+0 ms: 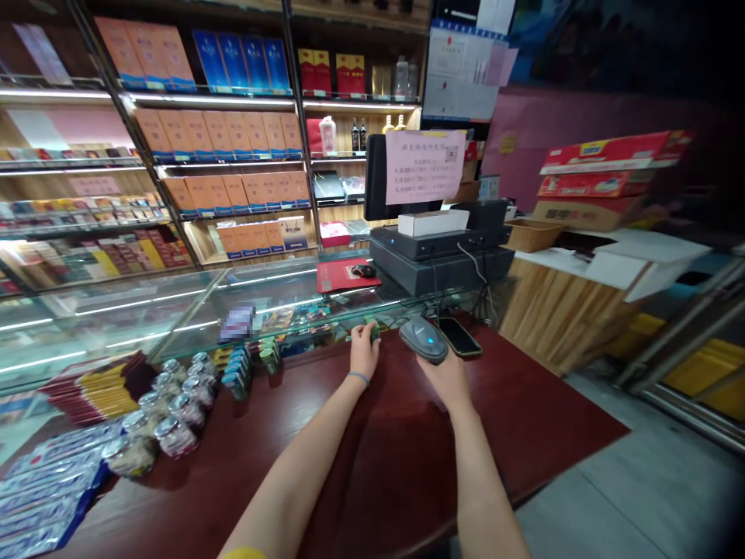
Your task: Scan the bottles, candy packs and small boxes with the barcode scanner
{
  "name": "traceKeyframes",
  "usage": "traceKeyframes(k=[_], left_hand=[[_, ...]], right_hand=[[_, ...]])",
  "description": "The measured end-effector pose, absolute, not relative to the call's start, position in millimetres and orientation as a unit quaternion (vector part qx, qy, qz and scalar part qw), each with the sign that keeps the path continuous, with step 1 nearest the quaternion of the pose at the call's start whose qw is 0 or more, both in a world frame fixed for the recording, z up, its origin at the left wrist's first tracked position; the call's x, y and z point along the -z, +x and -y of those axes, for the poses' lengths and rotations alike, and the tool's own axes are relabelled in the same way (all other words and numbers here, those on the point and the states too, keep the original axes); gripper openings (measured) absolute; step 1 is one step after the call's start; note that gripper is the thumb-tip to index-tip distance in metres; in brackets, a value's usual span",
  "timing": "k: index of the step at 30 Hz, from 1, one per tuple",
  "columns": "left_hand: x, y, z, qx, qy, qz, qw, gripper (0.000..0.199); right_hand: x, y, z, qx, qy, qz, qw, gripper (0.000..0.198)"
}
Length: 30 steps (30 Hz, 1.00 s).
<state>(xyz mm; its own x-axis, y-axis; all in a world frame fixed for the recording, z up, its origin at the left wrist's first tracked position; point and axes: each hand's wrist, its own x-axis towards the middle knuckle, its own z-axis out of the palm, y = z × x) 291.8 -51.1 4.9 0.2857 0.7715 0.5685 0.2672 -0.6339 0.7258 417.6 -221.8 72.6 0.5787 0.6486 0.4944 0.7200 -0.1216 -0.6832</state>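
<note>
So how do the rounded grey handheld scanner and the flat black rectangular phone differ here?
The rounded grey handheld scanner is gripped in the right hand, while the flat black rectangular phone lies on the dark red tabletop. The scanner shows a blue light; the phone's screen looks dark. The scanner's visible body is oval, the phone straight-edged. They appear side by side.

left hand point(363, 353): curled | left forearm point(311, 450): stretched forward | right hand point(447, 379): gripping | right forearm point(482, 473): stretched forward
</note>
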Motion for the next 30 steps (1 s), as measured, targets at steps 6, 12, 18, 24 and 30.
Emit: traceKeyframes(k=[6, 12, 18, 24, 30], left_hand=[[-5, 291, 51, -0.502, 0.754, -0.343, 0.248, 0.030], [-14, 267, 60, -0.520, 0.699, -0.347, 0.348, 0.024], [-34, 186, 72, -0.525, 0.527, -0.301, 0.597, 0.042], [-39, 80, 80, -0.510, 0.374, -0.275, 0.724, 0.054], [-26, 28, 86, -0.547, 0.285, -0.286, 0.734, 0.045]], right_hand=[[-70, 417, 220, 0.038, -0.745, 0.462, 0.480, 0.039], [-68, 411, 218, 0.034, -0.749, 0.467, 0.468, 0.040], [-70, 394, 216, 0.022, -0.733, 0.494, 0.466, 0.043], [-72, 359, 213, 0.009, -0.698, 0.560, 0.446, 0.030], [-67, 308, 216, 0.016, -0.650, 0.673, 0.352, 0.035]])
